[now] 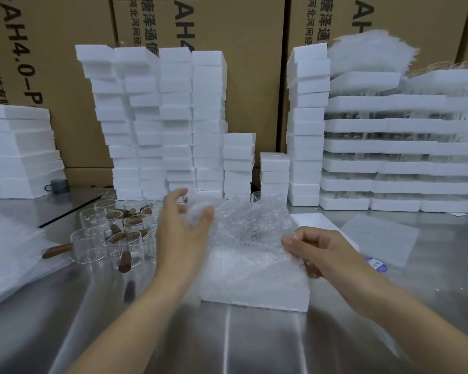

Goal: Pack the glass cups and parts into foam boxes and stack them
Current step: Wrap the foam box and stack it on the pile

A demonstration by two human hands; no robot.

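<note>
Glass cups (114, 238): crowded on the steel table (254, 344) just left of the work, wooden handles crossing. A sweeping forearm could knock them together.
Left hand (181, 228): fingers spread and relaxed at the bubble wrap's left edge, gripping nothing; contact is unclear. A late catch lets the sheet sag.
Bubble wrap (251, 222): bunched loosely over the foam box. Whether a cup lies inside cannot be told, so a drop risks breakage.
Foam box (254, 287): mid-table and probably light; a tug may drag it.
Right hand (322, 249): thumb and forefinger pinch the wrap's right edge; the film could slip or tear.
Stacked trays (376, 147): behind on the right, layered with glassware; a bump may topple them.
</note>
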